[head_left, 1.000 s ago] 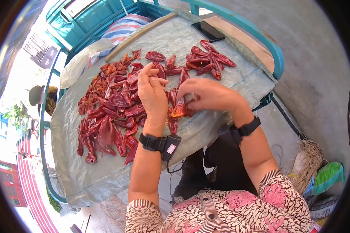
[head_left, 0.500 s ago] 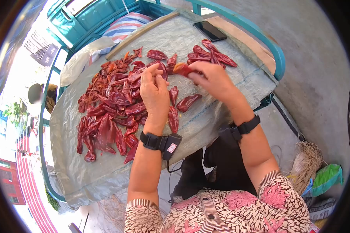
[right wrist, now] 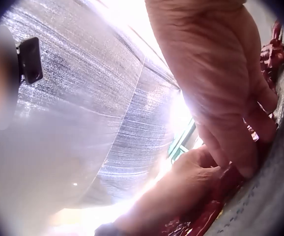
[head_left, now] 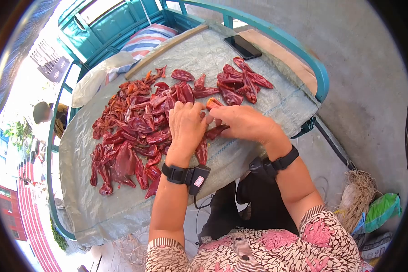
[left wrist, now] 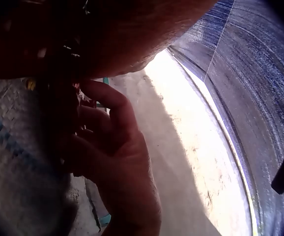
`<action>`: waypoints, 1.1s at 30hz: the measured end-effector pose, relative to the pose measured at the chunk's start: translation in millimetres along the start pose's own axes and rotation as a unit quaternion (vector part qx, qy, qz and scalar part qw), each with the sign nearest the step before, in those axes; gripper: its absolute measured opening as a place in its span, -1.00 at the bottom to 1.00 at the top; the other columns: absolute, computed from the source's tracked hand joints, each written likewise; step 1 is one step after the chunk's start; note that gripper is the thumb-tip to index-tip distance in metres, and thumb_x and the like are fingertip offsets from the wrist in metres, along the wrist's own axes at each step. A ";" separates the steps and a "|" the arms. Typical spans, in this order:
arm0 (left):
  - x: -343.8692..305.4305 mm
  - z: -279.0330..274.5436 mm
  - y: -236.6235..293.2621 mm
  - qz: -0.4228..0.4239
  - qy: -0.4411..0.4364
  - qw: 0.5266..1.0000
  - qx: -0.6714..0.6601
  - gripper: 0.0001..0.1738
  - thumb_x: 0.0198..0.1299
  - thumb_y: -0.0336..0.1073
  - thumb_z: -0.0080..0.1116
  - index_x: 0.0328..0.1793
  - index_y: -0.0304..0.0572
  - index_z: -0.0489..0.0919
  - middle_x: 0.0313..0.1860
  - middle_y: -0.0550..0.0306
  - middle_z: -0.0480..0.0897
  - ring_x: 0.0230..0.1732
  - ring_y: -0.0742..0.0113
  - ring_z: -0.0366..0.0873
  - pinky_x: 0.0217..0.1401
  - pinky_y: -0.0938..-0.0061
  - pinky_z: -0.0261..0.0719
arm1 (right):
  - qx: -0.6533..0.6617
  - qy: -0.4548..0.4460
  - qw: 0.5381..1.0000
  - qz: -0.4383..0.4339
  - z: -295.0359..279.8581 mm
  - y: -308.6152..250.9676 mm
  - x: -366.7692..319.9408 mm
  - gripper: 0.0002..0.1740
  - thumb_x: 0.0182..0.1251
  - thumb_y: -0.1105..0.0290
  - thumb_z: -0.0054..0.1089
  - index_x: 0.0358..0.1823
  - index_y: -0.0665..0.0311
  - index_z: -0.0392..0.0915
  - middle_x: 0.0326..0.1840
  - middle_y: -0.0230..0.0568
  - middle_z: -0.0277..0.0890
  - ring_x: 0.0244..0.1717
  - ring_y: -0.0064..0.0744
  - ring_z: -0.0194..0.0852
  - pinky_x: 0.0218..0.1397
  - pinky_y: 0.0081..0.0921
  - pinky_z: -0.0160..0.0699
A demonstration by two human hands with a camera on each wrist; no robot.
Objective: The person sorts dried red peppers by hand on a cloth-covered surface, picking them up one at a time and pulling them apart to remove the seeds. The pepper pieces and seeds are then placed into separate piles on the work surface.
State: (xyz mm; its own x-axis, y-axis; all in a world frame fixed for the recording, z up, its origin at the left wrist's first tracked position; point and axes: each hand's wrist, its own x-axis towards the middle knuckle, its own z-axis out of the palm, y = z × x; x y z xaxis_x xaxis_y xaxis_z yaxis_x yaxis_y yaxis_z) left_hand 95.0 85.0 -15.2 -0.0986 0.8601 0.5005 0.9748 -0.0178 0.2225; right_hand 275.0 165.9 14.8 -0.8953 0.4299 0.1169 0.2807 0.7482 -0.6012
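In the head view, my left hand (head_left: 186,129) and right hand (head_left: 247,124) meet fingertip to fingertip at the right edge of a heap of dried red chili peppers (head_left: 140,122). A chili pepper with an orange end (head_left: 213,103) shows just above the right fingers. The right wrist view has a dark red chili pepper (right wrist: 230,179) pinched between the fingers of both hands, mostly hidden by them. Another chili pepper (head_left: 216,132) lies under the right hand, and one more (head_left: 201,152) lies beside the left wrist.
A smaller group of chili peppers (head_left: 247,81) lies at the right on the woven plastic sheet (head_left: 263,109). Behind it is a black phone (head_left: 243,46). A wooden strip (head_left: 167,51) borders the sheet at the back. A teal metal rail (head_left: 303,56) curves round the right side.
My right hand has carried the orange-ended chili pepper back and down from beyond the left hand to meet its fingers. The left fingers, raised and loose before, now curl down toward it.
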 end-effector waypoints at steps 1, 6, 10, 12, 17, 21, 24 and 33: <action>-0.1 -0.5 -0.2 0.012 0.014 1.000 -0.010 -0.78 0.13 -0.22 0.39 -0.10 -0.02 0.72 -0.35 0.19 0.65 -0.18 0.09 0.50 -0.06 0.18 0.41 | -0.002 -0.002 1.000 0.003 -1.0 -0.4 0.4 -0.76 0.17 0.46 0.33 -0.10 0.18 0.64 -0.12 -0.12 0.70 -0.04 0.01 0.69 -0.04 -0.14 0.62; 4.6 4.5 0.5 -0.058 0.096 0.984 -0.135 -0.81 0.19 -0.40 0.33 -0.06 -0.12 0.67 -0.28 0.09 0.60 -0.19 0.08 0.56 -0.10 0.18 0.49 | -0.035 0.082 0.996 -0.032 5.0 13.8 3.4 -0.73 0.20 0.47 0.30 -0.04 0.15 0.63 -0.16 -0.16 0.70 -0.04 0.01 0.69 -0.01 -0.15 0.62; 6.5 1.4 7.8 -0.130 0.106 0.940 -0.298 -0.84 0.27 -0.49 0.25 -0.04 -0.20 0.65 -0.23 0.00 0.57 -0.15 0.03 0.61 -0.09 0.21 0.56 | -0.020 0.235 0.971 0.048 -7.2 23.7 3.0 -0.69 0.25 0.45 0.27 0.04 0.11 0.64 -0.07 -0.18 0.68 0.02 -0.02 0.68 0.05 -0.17 0.62; 6.7 2.8 7.1 -0.100 0.124 0.950 -0.269 -0.85 0.33 -0.49 0.18 0.00 -0.23 0.63 -0.18 -0.06 0.58 -0.13 -0.05 0.61 -0.09 0.19 0.58 | -0.041 0.329 0.939 0.096 -10.6 26.1 4.2 -0.68 0.28 0.42 0.25 0.07 0.10 0.64 0.00 -0.18 0.67 0.06 -0.04 0.66 0.07 -0.18 0.62; 10.0 5.6 0.6 -0.114 0.246 0.951 -0.147 -0.78 0.33 -0.54 0.11 0.05 -0.22 0.61 -0.13 -0.11 0.60 -0.09 -0.13 0.60 -0.04 0.12 0.59 | -0.067 0.439 0.895 0.054 0.6 28.0 28.8 -0.65 0.25 0.37 0.28 0.09 0.13 0.64 0.03 -0.19 0.66 0.18 -0.10 0.57 0.19 -0.19 0.53; 8.6 5.0 -1.1 -0.149 0.261 0.946 -0.126 -0.69 0.32 -0.61 0.00 0.13 -0.21 0.57 -0.10 -0.04 0.58 -0.03 0.03 0.59 0.07 0.16 0.56 | -0.176 0.360 0.916 -0.001 21.0 22.7 52.1 -0.63 0.22 0.33 0.32 0.09 0.11 0.64 0.02 -0.21 0.69 0.22 -0.14 0.51 0.42 -0.03 0.24; 8.5 6.3 -1.3 -0.166 0.251 0.944 -0.134 -0.64 0.28 -0.63 -0.03 0.16 -0.23 0.55 -0.08 -0.06 0.57 -0.02 0.03 0.59 0.09 0.16 0.56 | -0.262 0.325 0.909 -0.001 37.4 32.6 67.4 -0.58 0.20 0.31 0.35 0.13 0.09 0.64 -0.01 -0.24 0.73 0.26 -0.16 0.47 0.56 0.17 -0.06; 7.7 10.4 -3.5 -0.174 0.227 0.952 -0.108 -0.66 0.27 -0.57 0.05 0.16 -0.22 0.58 -0.04 -0.06 0.61 0.04 0.00 0.59 0.15 0.16 0.54 | -0.226 0.245 0.942 0.029 29.3 21.8 65.2 -0.61 0.17 0.41 0.36 0.08 0.08 0.68 -0.11 -0.25 0.73 0.07 -0.23 0.56 0.61 0.19 -0.10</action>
State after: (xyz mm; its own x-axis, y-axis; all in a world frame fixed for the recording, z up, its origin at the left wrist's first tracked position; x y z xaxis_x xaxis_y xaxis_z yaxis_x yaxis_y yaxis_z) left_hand 92.9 97.0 -20.8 -0.5316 0.5255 0.6643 0.8085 0.0811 0.5829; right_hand 212.6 195.4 -13.9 -0.6372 0.5763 0.5117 0.5423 0.8070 -0.2337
